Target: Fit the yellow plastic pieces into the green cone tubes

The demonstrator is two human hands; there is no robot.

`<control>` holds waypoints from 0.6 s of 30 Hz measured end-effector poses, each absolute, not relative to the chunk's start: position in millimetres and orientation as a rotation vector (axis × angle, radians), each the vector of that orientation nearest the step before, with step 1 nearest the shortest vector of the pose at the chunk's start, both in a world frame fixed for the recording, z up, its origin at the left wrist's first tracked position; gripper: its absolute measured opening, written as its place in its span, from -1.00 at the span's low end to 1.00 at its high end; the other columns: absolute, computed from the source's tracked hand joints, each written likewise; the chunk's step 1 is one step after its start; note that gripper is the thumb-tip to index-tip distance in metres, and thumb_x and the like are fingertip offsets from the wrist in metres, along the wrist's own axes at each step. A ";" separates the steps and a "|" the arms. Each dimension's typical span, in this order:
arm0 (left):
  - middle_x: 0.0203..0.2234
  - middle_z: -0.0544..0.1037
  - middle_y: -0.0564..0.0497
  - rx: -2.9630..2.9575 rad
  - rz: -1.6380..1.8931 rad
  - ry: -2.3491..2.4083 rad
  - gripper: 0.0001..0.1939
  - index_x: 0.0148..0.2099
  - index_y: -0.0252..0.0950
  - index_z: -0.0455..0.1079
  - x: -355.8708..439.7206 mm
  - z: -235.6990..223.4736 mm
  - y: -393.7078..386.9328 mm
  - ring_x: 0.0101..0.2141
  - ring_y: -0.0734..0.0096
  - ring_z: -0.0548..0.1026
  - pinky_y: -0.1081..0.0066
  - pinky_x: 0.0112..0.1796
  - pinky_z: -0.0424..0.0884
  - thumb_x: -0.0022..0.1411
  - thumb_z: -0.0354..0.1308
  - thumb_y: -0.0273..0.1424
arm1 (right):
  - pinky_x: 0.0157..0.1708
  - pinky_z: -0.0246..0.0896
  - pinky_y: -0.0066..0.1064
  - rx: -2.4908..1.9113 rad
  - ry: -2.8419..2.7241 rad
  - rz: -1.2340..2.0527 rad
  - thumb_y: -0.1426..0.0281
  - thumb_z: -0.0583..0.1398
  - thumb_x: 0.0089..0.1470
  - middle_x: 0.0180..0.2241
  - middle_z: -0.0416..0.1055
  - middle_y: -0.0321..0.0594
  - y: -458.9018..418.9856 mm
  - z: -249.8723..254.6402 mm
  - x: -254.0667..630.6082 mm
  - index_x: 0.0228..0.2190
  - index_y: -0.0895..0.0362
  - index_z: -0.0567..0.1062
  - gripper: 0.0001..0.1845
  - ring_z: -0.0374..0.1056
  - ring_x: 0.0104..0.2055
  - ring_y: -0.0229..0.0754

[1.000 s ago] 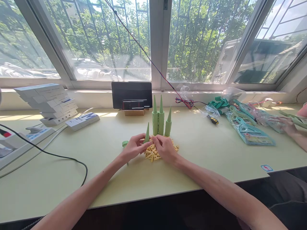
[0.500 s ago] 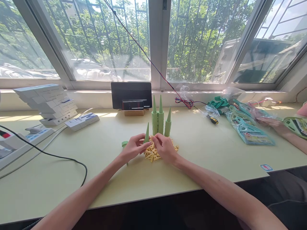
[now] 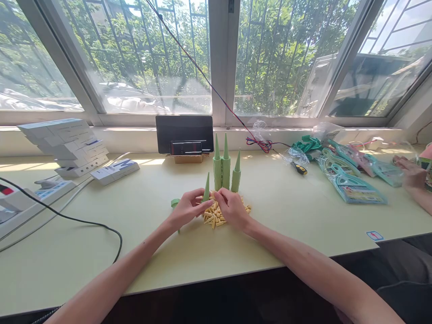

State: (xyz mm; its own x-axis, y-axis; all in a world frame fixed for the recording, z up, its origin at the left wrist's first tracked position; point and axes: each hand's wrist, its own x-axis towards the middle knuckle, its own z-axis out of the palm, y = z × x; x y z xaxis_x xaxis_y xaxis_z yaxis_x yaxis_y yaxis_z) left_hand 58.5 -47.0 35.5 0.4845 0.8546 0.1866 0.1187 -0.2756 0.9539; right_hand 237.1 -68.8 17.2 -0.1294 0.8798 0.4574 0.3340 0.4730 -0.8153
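Observation:
My left hand has its fingers curled round the lower part of a pointed green cone. Beside it, my right hand pinches thumb and finger together at the cone's right. What that pinch holds is hidden. Under and between both hands lies a heap of small tan sticks. Just behind, two tall green cylinders with cone tops stand side by side, and a shorter cone-topped green cylinder stands to their right. A green ring-like piece shows partly behind my left wrist.
A dark tablet stands at the back, with stacked white boxes and a power strip on the left. A yellow-black tool and bagged dustpan sets lie right, near another person's hand.
My hands keep nearly the same pose by the cone. At the far right, the other person's hand moved toward the bagged sets, then back; a green item there shifted and is now mostly hidden.

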 end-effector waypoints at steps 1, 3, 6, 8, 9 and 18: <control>-0.57 0.34 0.09 1.714 0.903 0.837 -0.63 -0.30 -0.33 0.40 58.4 35.5 -47.1 -0.59 0.54 0.29 0.49 -0.61 0.19 0.07 0.34 -0.12 | -0.52 -0.07 -0.46 -1.051 -1.697 0.661 0.10 -0.03 0.30 -0.61 0.17 -0.39 -68.6 16.9 237.2 -0.53 0.09 0.19 -0.56 0.02 -0.57 -0.33; -0.58 0.32 0.10 1.720 0.902 0.838 -0.63 -0.30 -0.33 0.39 58.3 35.1 -47.3 -0.59 0.54 0.29 0.50 -0.61 0.19 0.06 0.34 -0.13 | -0.52 -0.08 -0.45 -1.054 -1.703 0.645 0.10 -0.04 0.30 -0.61 0.17 -0.38 -68.3 16.5 237.4 -0.54 0.09 0.17 -0.55 0.02 -0.57 -0.33; -0.59 0.31 0.11 1.730 0.904 0.842 -0.63 -0.31 -0.33 0.38 58.1 34.3 -47.2 -0.58 0.54 0.29 0.50 -0.61 0.19 0.06 0.35 -0.14 | -0.52 -0.08 -0.45 -1.061 -1.707 0.628 0.10 -0.04 0.30 -0.61 0.19 -0.37 -67.8 15.8 237.7 -0.55 0.10 0.17 -0.54 0.03 -0.57 -0.33; -0.58 0.31 0.10 1.737 0.909 0.847 -0.62 -0.31 -0.33 0.38 58.1 33.8 -46.9 -0.58 0.54 0.29 0.51 -0.61 0.19 0.05 0.35 -0.13 | -0.51 -0.07 -0.45 -1.064 -1.710 0.630 0.11 -0.05 0.30 -0.61 0.19 -0.36 -67.4 15.4 237.8 -0.55 0.10 0.19 -0.54 0.05 -0.57 -0.32; -0.57 0.32 0.10 1.741 0.911 0.850 -0.62 -0.31 -0.33 0.38 58.1 33.6 -46.8 -0.58 0.53 0.29 0.51 -0.61 0.20 0.05 0.35 -0.12 | -0.51 -0.07 -0.45 -1.064 -1.711 0.633 0.11 -0.05 0.30 -0.61 0.19 -0.36 -67.3 15.2 237.8 -0.55 0.10 0.19 -0.54 0.06 -0.57 -0.32; -0.55 0.32 0.10 1.768 0.897 0.860 -0.62 -0.28 -0.34 0.38 58.1 33.9 -46.5 -0.57 0.55 0.28 0.53 -0.62 0.19 0.05 0.35 -0.14 | -0.50 -0.05 -0.46 -1.046 -1.712 0.634 0.14 -0.05 0.32 -0.59 0.26 -0.33 -66.7 14.8 238.0 -0.56 0.12 0.25 -0.53 0.13 -0.55 -0.31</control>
State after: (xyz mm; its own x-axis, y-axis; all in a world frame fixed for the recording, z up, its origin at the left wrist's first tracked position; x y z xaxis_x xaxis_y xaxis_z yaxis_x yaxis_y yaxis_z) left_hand 58.1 -46.5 33.9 0.4856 0.8515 0.1980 0.1618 -0.3101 0.9368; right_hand 238.0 -66.7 14.8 -0.1357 0.8695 0.4748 0.3511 0.4904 -0.7976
